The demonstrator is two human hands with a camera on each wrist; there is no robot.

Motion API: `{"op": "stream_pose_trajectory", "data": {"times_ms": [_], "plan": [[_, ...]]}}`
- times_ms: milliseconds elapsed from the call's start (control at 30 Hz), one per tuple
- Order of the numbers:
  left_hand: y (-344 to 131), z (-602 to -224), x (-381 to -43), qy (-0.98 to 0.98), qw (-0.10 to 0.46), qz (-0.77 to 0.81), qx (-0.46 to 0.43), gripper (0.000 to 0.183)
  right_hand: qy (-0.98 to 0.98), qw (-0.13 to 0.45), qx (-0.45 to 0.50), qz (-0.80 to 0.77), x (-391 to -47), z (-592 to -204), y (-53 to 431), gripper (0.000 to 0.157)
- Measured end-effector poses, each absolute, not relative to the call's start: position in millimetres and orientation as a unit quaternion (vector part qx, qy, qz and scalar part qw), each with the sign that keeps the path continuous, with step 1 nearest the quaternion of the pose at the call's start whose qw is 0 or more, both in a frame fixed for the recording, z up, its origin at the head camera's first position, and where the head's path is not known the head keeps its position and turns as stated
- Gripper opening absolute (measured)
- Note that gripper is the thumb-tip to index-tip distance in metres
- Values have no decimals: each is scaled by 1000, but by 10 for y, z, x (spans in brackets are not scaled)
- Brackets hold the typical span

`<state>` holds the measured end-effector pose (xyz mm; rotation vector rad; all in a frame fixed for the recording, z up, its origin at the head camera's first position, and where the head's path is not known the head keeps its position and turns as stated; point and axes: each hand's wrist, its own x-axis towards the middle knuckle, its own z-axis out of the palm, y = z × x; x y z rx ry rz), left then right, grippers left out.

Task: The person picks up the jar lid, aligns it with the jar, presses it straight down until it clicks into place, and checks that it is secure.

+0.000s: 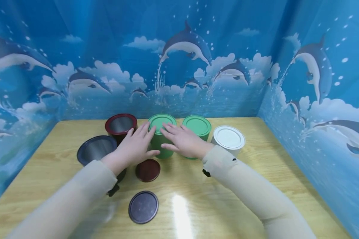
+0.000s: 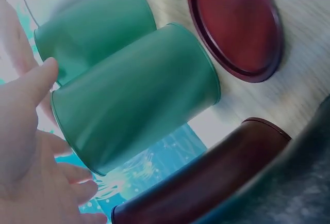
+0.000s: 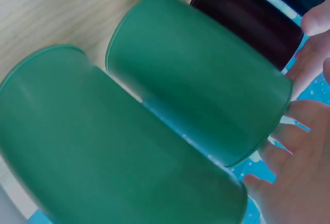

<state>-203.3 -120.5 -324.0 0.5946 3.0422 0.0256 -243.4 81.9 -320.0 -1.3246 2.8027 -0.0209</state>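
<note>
My left hand (image 1: 134,146) reaches over the table with its fingers extended, fingertips at the left side of the lid of the middle green can (image 1: 164,149). From the other side my right hand (image 1: 186,141) spreads its straight fingers over the same lid's right edge. In the left wrist view the left thumb and fingers lie around the top end of the green can (image 2: 136,100), and the palm holds nothing. The right wrist view has the right fingertips (image 3: 278,157) at the green can's (image 3: 198,74) top rim. A second lidded green can (image 1: 197,124) stands just to its right.
A dark red can (image 1: 121,123) and a black can (image 1: 95,149), both uncovered, stand to the left. A white lidded can (image 1: 229,136) is at the right. A dark red lid (image 1: 148,170) and a black lid (image 1: 143,207) lie in front. Dolphin-printed curtains (image 1: 179,76) border the table.
</note>
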Motion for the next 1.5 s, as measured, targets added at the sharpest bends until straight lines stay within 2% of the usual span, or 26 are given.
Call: {"op": "stream_pose_trajectory", "data": {"times_ms": [300, 800, 1067, 1500], "plan": [[-1279, -3333, -1759, 981, -39, 11, 188, 92, 895, 26, -446, -11, -2230, -3215, 865, 67], [-1241, -3561, -1424, 980, -33, 32, 193, 87, 848, 9, -526, -61, -2056, -3424, 966, 58], [-1228, -3790, -1363, 978, -29, 47, 204, 84, 855, 50, -514, -41, -2074, -3718, 899, 60], [-1259, -4045, -1383, 983, -1, 83, 161, 80, 861, 98, -497, -44, -2130, -4019, 725, 68]]}}
